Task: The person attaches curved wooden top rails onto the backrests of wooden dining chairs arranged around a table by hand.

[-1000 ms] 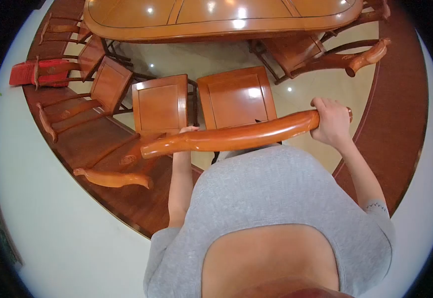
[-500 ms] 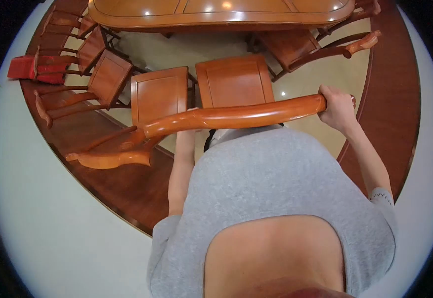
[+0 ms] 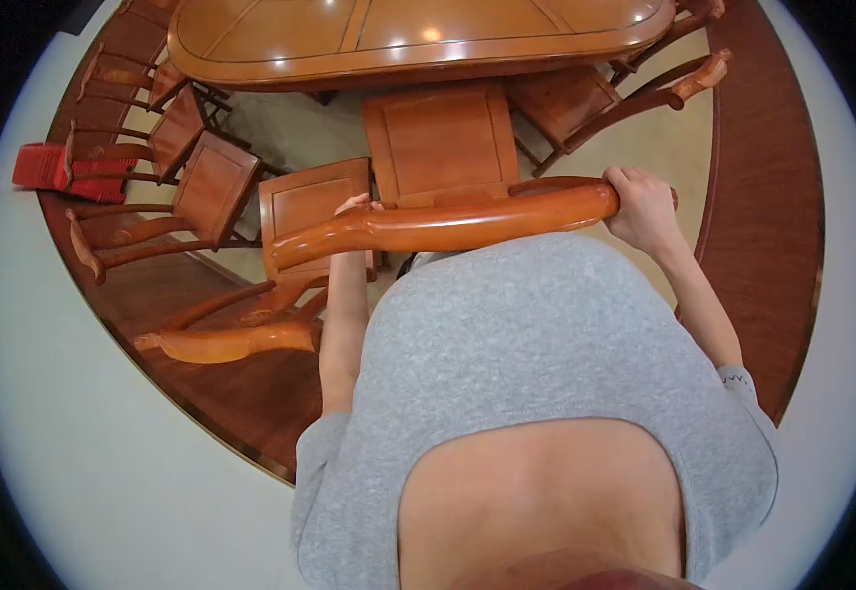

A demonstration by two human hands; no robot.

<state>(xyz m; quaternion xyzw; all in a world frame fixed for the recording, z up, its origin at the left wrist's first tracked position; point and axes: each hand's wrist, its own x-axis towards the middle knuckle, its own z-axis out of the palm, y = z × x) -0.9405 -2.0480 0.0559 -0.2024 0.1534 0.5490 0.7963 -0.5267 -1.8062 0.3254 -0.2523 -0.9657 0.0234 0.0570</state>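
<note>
A wooden chair (image 3: pixel 438 147) stands in front of me, its seat towards the table (image 3: pixel 418 49) and its curved top rail nearest my body. My right hand (image 3: pixel 642 208) is wrapped round the right end of that rail. At the rail's left part, my left hand (image 3: pixel 357 204) grips from behind and below; the rail hides most of its fingers. Just left of it is another wooden chair (image 3: pixel 315 197), its top rail lying lower left.
More wooden chairs (image 3: pixel 217 182) line the left side, one with a red object (image 3: pixel 94 175) behind it. At the right of the table stands a further chair (image 3: pixel 566 103). Pale walls curve round both sides beyond the dark red floor border (image 3: pixel 767 197).
The held chair has moved forward, its seat now close to the table edge. Both hands have stayed on its top rail. The neighbouring chair on the left appears lower in view.
</note>
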